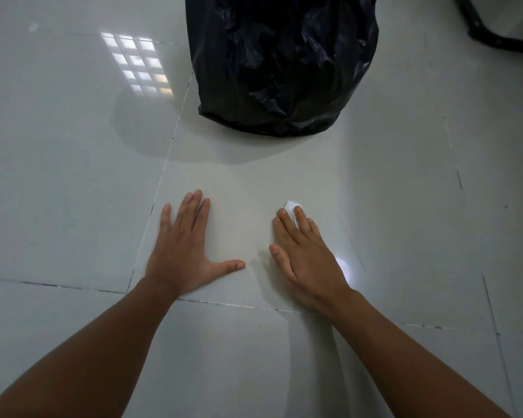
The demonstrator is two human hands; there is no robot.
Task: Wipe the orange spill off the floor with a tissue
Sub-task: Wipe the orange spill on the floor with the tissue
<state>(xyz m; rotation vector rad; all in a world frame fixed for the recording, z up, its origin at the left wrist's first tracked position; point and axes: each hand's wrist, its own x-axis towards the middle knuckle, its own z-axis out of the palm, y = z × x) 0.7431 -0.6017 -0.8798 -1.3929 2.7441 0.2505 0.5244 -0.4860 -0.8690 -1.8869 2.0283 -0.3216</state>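
Both of my hands lie flat on the glossy white tiled floor [73,176]. My left hand [183,248] rests palm down with fingers spread and holds nothing. My right hand [304,257] presses a small white tissue [292,208] against the floor; the tissue shows between and beyond the fingertips, the rest of it is hidden under the fingers. No orange spill is visible on the tiles around either hand.
A full black rubbish bag [281,61] stands on the floor just beyond my hands. A dark-rimmed object [495,31] sits at the top right corner. Tile joints run across the floor near my wrists.
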